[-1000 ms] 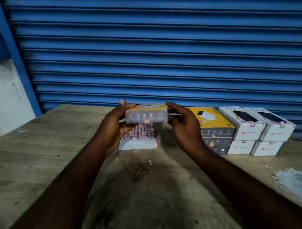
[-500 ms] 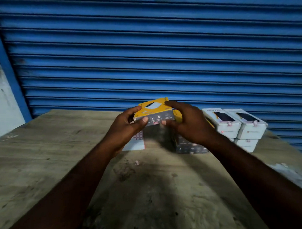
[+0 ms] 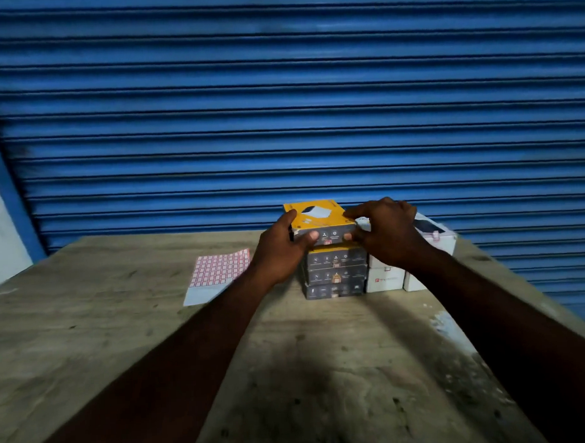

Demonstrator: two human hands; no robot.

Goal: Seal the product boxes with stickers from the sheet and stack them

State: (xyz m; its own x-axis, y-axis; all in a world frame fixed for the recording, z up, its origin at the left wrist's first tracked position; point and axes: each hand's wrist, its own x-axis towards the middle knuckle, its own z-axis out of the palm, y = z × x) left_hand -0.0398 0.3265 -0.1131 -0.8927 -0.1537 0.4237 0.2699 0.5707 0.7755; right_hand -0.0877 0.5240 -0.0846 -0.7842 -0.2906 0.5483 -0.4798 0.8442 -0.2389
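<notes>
The box [image 3: 317, 217] looks light and stiff but easy to dent, so the left hand [image 3: 282, 251] and right hand [image 3: 387, 234] grip its two ends over the stack [image 3: 336, 276].

yellow-topped box [image 3: 317, 217] no longer above the sticker sheet [image 3: 220, 272], now atop the dark box stack [image 3: 336, 273], left hand [image 3: 279, 251] and right hand [image 3: 389, 234] shifted right with it

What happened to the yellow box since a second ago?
Both hands carried the yellow box rightward, from above the sticker sheet to the top of the stack of boxes. The left hand and right hand still grip its ends. The sticker sheet and the white boxes stayed put on the table.
</notes>
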